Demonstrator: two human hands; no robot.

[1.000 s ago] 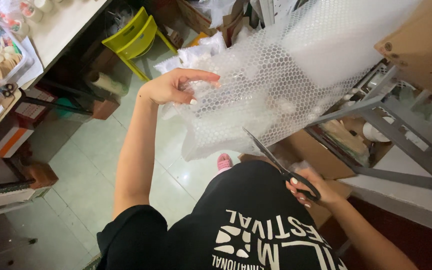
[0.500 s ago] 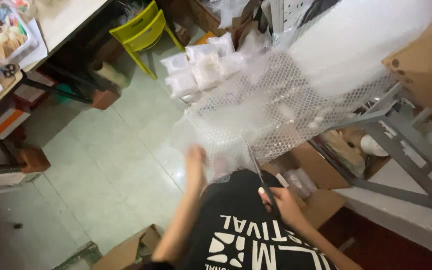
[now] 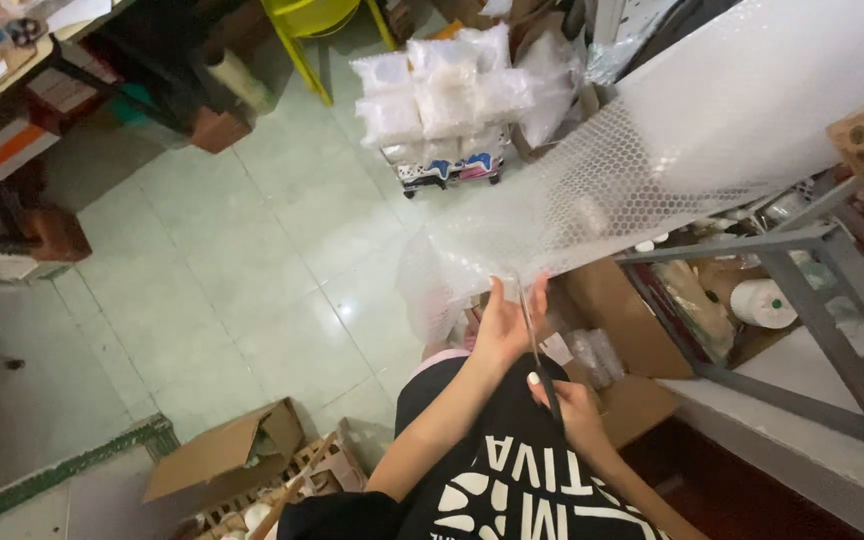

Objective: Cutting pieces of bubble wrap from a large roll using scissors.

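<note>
A wide sheet of clear bubble wrap (image 3: 572, 200) hangs down from a big roll (image 3: 752, 90) at the upper right. My left hand (image 3: 508, 318) pinches the sheet's lower edge from below, fingers up. My right hand (image 3: 567, 405) sits just beneath and to the right, closed around the dark handles of a pair of scissors (image 3: 534, 335). The blades point up and reach the wrap's edge right beside my left fingers. My black shirt with white print fills the bottom middle.
A grey metal frame (image 3: 812, 300) carries the roll, with open cardboard boxes (image 3: 642, 320) and a white spool (image 3: 762, 303) below it. Bagged white goods (image 3: 442, 100) stand on a small cart. A yellow chair (image 3: 312, 25), shelves at left and a torn box (image 3: 222, 455) ring the green tiled floor.
My left hand dropped from high on the sheet to its lower edge. The scissors came up from my lap to meet the wrap. The camera tilted down and left.
</note>
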